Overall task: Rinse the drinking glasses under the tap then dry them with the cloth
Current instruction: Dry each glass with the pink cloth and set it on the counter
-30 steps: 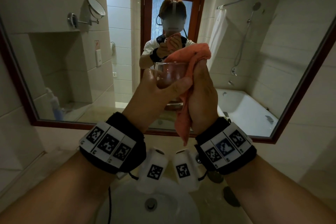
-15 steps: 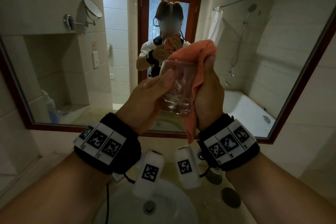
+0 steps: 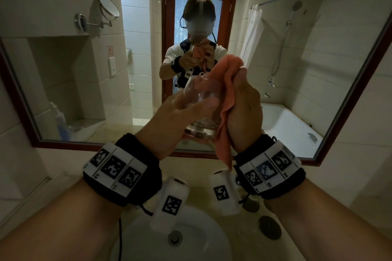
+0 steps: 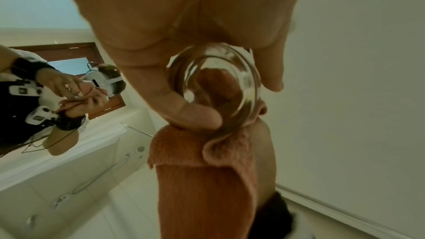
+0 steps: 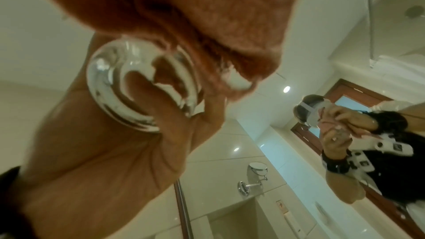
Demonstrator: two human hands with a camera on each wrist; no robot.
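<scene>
Here, the drinking glass (image 3: pixel 201 110) was held upright in mid-air above the sink (image 3: pixel 203 239), in front of the wall mirror (image 3: pixel 63 70). The left hand (image 3: pixel 174 121) gripped it, thumb and fingers curled around its sides. The orange cloth (image 3: pixel 224 99) was stuffed partly into the mouth of the glass and trailed down its right side, clutched by the right hand (image 3: pixel 244 112), whose fingers pressed the fabric in over the rim. Seen through the thick base, cloth filled the inside.

This appeared to be the drying step, with the inner wall being wiped. The next move likely called for turning the glass against the cloth, then working around its outside and base, while the left hand's grip stayed firm on what may be slippery glass. No other glasses could be picked out with certainty near the sink.
</scene>
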